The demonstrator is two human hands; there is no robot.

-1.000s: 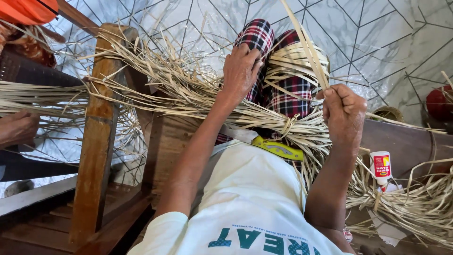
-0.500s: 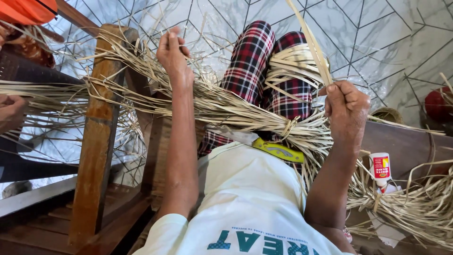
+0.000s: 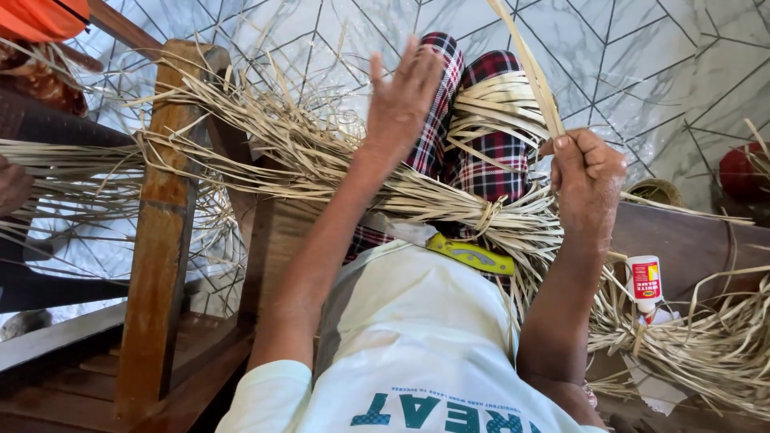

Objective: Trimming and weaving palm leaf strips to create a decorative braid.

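Observation:
A tied bundle of pale dried straw strips point(image 3: 449, 204) lies across my lap, over my red checked trousers point(image 3: 489, 152). My right hand point(image 3: 588, 180) is closed on a long flat strip point(image 3: 529, 68) that rises up and left out of view. A coil of woven strips point(image 3: 497, 108) rests on my right knee beside it. My left hand point(image 3: 403, 96) hovers above the loose strip ends over my left knee, fingers spread, holding nothing.
A wooden chair arm point(image 3: 164, 216) stands at the left with strips draped over it. Another person's hand point(image 3: 12, 184) shows at the left edge. A small glue bottle point(image 3: 646, 281) and more straw point(image 3: 706, 345) lie on the wooden seat at the right. A yellow tool point(image 3: 473, 255) lies in my lap.
My left hand swung out to the loose strip ends near the chair arm, then came back right over my knee, now with fingers spread. My right hand has kept its hold.

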